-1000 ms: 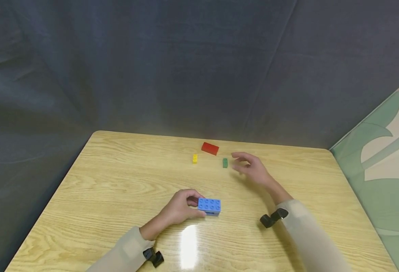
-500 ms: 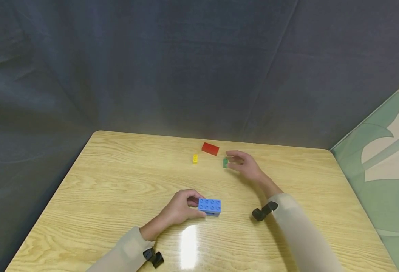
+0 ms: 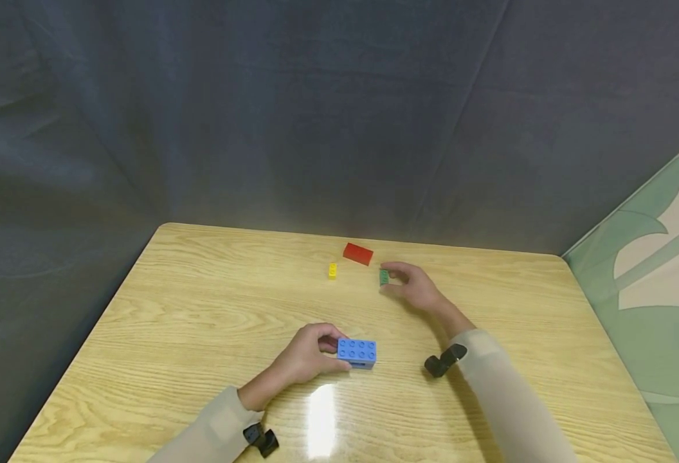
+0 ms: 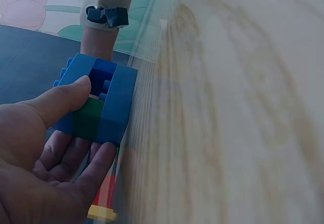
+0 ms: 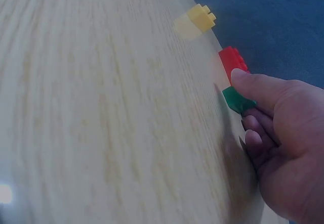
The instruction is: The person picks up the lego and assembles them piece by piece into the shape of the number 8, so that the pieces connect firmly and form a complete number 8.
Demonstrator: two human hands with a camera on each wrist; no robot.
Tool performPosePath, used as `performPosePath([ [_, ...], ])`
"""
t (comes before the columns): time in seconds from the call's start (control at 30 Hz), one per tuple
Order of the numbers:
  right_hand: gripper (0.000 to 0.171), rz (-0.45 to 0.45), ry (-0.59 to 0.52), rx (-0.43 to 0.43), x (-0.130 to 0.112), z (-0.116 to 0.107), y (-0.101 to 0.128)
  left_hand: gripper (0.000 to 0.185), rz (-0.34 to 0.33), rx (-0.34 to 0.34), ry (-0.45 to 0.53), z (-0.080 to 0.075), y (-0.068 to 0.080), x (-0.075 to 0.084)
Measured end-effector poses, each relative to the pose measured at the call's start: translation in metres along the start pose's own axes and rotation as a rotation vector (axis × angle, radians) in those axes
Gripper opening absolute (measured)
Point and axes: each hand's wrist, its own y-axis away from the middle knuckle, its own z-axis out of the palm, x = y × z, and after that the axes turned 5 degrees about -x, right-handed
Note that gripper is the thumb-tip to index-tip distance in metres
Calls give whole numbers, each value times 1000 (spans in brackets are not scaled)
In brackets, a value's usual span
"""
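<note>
My left hand [image 3: 307,352] grips the left end of a block build [image 3: 357,349], thumb on the near side and fingers behind. The left wrist view shows two blue bricks [image 4: 124,100] with a green brick [image 4: 87,119] between them and a gap beside it. Studs face up on the top blue brick. Farther back, my right hand [image 3: 417,287] has thumb and index finger at opposite ends of a small green brick [image 3: 384,277] on the table. From the right wrist, the thumb overlaps part of this green brick [image 5: 235,100]; its far side is hidden.
A red brick [image 3: 358,253] lies on its side near the back edge of the wooden table [image 3: 212,289]. Left of the green brick stands a small yellow brick [image 3: 332,271]. A dark curtain [image 3: 316,128] hangs behind the table, and a patterned panel [image 3: 652,308] borders the right.
My right hand has moved left, bringing its thumb and index finger to the ends of the small green brick. The left hand and the blue build stay in place.
</note>
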Motion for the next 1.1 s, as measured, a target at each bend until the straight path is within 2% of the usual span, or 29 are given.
performPosePath([
  [0.33,48,5,16,16,3,4,-1,35,-4,0,18,0,0,1],
  [0.7,43,-35,48,32,1,5,-2,35,-14,4,14,0,0,0],
  [1.1,42,0,-12,39,2,2,-1,36,-11,0,7,0,1,1],
])
